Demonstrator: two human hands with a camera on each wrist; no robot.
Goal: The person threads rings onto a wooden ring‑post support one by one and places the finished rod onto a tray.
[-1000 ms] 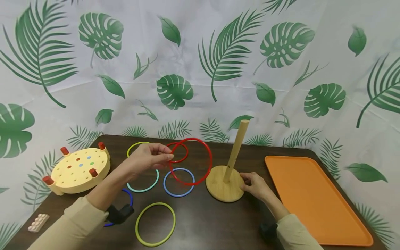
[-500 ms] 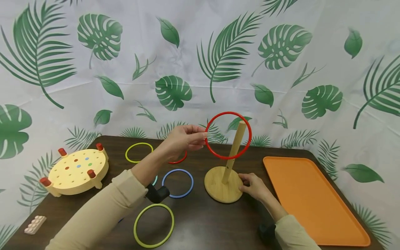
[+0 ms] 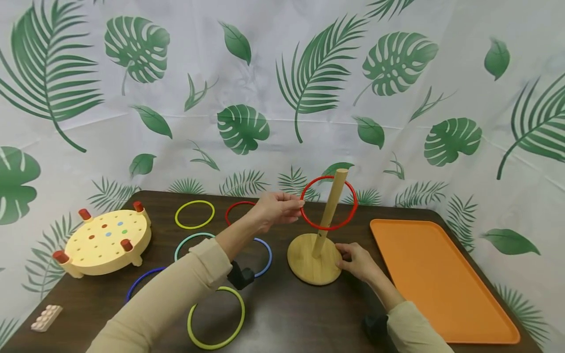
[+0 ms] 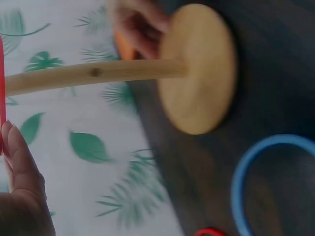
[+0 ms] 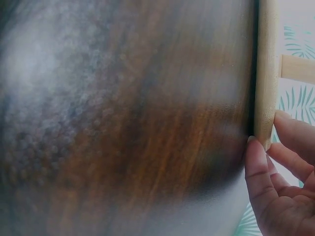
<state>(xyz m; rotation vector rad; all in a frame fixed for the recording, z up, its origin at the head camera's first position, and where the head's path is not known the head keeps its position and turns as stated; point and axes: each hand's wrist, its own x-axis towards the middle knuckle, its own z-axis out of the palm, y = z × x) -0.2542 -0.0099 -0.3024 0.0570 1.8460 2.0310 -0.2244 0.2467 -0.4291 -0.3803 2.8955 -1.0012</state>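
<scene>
My left hand [image 3: 280,211] pinches a thin red ring [image 3: 327,228] by its left side, thumb and fingertips together. The ring circles the upper part of a wooden post [image 3: 333,198], whose top pokes out above it. This post rises from a round wooden base [image 3: 306,260] on the table. With thumb and fingers my right hand [image 3: 359,263] grips the base's right edge; the right wrist view shows the pinch on the rim [image 5: 267,98] closely. Only a sliver of the red ring [image 4: 2,83] enters the left wrist view.
Left of the base lie yellow [image 3: 195,227], red [image 3: 227,215], teal [image 3: 177,250], light blue [image 3: 270,255], dark blue [image 3: 131,289] and olive-green [image 3: 243,318] rings. An orange tray [image 3: 441,284] is right. Far left are a cream pegboard [image 3: 106,245] and a small pink block [image 3: 46,318].
My left hand has carried the red ring rightward and up to the post, then lowered it a little around the upper post. My right hand has stayed on the base.
</scene>
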